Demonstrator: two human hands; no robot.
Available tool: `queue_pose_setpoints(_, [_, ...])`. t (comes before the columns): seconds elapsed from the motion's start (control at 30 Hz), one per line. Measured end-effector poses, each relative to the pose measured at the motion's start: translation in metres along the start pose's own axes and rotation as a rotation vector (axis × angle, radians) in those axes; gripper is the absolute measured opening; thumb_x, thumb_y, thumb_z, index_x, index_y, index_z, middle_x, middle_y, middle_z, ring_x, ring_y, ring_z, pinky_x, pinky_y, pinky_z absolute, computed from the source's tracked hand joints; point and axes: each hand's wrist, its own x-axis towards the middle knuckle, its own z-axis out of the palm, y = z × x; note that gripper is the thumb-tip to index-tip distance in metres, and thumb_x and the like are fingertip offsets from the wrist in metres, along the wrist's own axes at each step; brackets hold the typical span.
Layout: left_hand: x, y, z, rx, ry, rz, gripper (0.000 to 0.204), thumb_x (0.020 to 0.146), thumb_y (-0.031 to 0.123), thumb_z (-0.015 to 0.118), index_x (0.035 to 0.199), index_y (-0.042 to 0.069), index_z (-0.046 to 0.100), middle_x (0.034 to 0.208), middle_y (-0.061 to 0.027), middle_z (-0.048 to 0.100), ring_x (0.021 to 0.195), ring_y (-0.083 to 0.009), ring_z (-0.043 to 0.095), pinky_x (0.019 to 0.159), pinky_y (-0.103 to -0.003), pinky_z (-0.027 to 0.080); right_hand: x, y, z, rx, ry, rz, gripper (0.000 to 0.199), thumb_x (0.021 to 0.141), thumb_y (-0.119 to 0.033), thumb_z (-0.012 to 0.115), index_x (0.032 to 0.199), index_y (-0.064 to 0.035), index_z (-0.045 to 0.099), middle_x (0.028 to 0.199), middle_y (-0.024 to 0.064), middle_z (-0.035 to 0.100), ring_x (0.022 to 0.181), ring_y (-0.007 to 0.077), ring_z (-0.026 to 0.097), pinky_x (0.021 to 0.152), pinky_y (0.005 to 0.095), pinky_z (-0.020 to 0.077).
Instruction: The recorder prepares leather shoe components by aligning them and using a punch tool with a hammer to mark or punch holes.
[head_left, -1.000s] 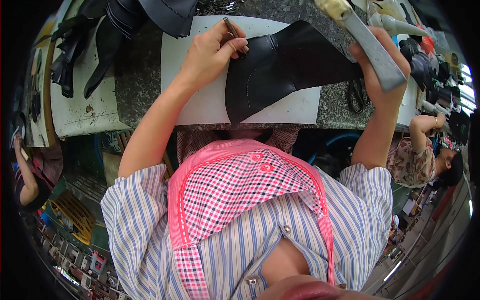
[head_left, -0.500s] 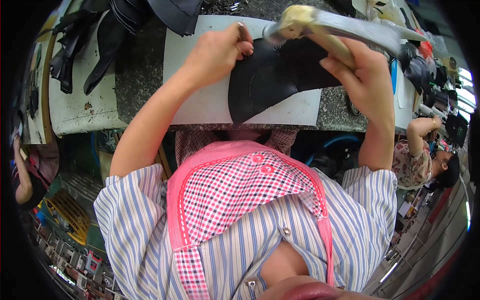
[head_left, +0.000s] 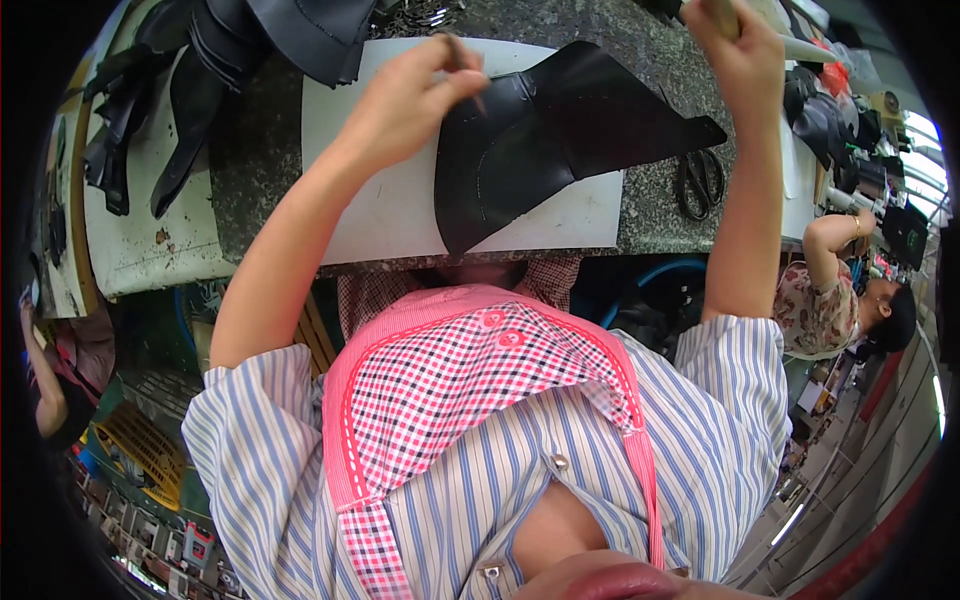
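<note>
A black leather piece (head_left: 515, 165) with a seam and lines of small stitch-like marks lies across a white board (head_left: 395, 225), its right end reaching past the board's edge. My left hand (head_left: 405, 105) is closed above its upper left part, fingers pinched on a thin, dark pointed tool (head_left: 478, 102) whose tip shows below them. Raised at the upper right, my right hand (head_left: 745, 65) wraps round the wooden handle of a hammer (head_left: 718, 18). The hammer's head is outside the picture.
Black-handled scissors (head_left: 700, 185) lie on the speckled stone tabletop (head_left: 655, 215), right of the board. Stacked black leather pieces (head_left: 225, 45) occupy the upper left. Bags and black parts (head_left: 825, 115) crowd the far right. Other people sit at both sides, one in a flowered top (head_left: 815, 310).
My right hand has lifted the hammer up and right, off the leather, uncovering the leather's right end and the scissors. My left hand stays near the leather's upper left; the whole view has shifted slightly.
</note>
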Motion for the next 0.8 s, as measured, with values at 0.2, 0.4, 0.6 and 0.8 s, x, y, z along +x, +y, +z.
queue_pose_setpoints(0.2, [0.021, 0.007, 0.038, 0.214, -0.347, 0.323, 0.01, 0.066, 0.009, 0.062, 0.07, 0.004, 0.055, 0.075, -0.0101, 0.053, 0.084, -0.0256, 0.05, 0.075, -0.032, 0.04, 0.062, 0.202, 0.011, -0.251, 0.289, 0.16, 0.027, 0.067, -0.026, 0.07, 0.07, -0.0026, 0.058, 0.064, 0.0, 0.056, 0.059, 0.009, 0.049, 0.056, 0.0258, 0.0402])
queue_pose_setpoints(0.4, [0.048, 0.071, -0.076, 0.183, -0.041, 0.167, 0.007, 0.07, 0.004, 0.058, 0.074, 0.0, 0.055, 0.07, -0.0012, 0.055, 0.064, -0.0091, 0.051, 0.062, -0.022, 0.041, 0.083, 0.176, 0.027, -0.342, 0.113, 0.563, 0.058, 0.05, -0.044, 0.074, 0.081, 0.0027, 0.059, 0.078, 0.0184, 0.06, 0.075, 0.0281, 0.058, 0.067, 0.0356, 0.0443])
queue_pose_setpoints(0.6, [0.06, 0.045, -0.172, 0.501, 0.14, -0.215, 0.008, 0.071, 0.009, 0.058, 0.073, 0.001, 0.055, 0.077, -0.0035, 0.058, 0.072, -0.0132, 0.054, 0.068, -0.024, 0.041, 0.078, 0.159, 0.03, -0.325, 0.163, 0.297, 0.029, 0.058, -0.026, 0.072, 0.075, -0.0056, 0.059, 0.072, 0.0124, 0.06, 0.07, 0.0282, 0.058, 0.061, 0.0363, 0.0436])
queue_pose_setpoints(0.8, [0.042, 0.08, -0.063, 0.467, 0.275, 0.341, 0.008, 0.07, 0.008, 0.06, 0.073, 0.001, 0.057, 0.101, -0.0117, 0.058, 0.098, -0.0228, 0.052, 0.082, -0.031, 0.039, 0.031, 0.106, -0.013, -0.256, 0.233, 0.109, 0.018, 0.065, -0.01, 0.068, 0.067, -0.005, 0.051, 0.062, 0.0005, 0.053, 0.062, 0.0088, 0.05, 0.059, 0.0245, 0.04])
